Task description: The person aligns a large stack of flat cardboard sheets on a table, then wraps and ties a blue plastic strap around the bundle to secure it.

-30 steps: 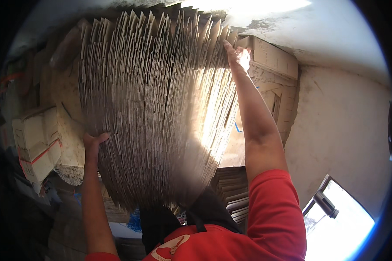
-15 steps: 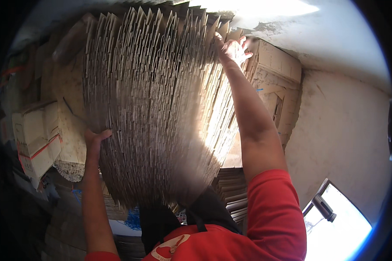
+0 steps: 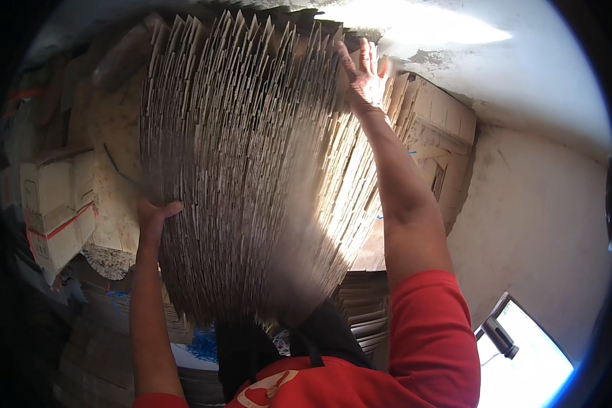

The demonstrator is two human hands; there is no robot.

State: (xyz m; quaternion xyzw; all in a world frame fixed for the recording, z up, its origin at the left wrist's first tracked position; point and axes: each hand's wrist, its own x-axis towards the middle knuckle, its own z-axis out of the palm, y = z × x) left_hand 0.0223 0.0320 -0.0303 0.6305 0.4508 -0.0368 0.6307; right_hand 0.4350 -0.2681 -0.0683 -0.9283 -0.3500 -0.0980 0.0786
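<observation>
The large bundle of cardboard sheets (image 3: 217, 156) takes up the upper middle of the frame, its many thin edges packed side by side and running from near the top edge down to your dark trousers (image 3: 247, 353) at lower centre. Your left hand (image 3: 158, 214) is at the bundle's left side, left of the frame's centre, with the thumb laid over the outer edges; its other fingers are hidden, so you cannot tell how far that grip is closed. Your right hand (image 3: 367, 83) is at the bundle's upper right, its grip wide, fingers spread and pointing up along the sheet tops, curled around nothing. A strip of sunlight falls across the sheets below that hand. At the left of the frame sits a pale box (image 3: 60, 207) with a red band. Lower down, a blue tangle of string (image 3: 202, 345) shows beside your trousers, and more stacked cardboard (image 3: 366, 306) lies to their right. A bare wall (image 3: 530, 224) fills the right side, above a bright opening (image 3: 530, 364) at lower right.
</observation>
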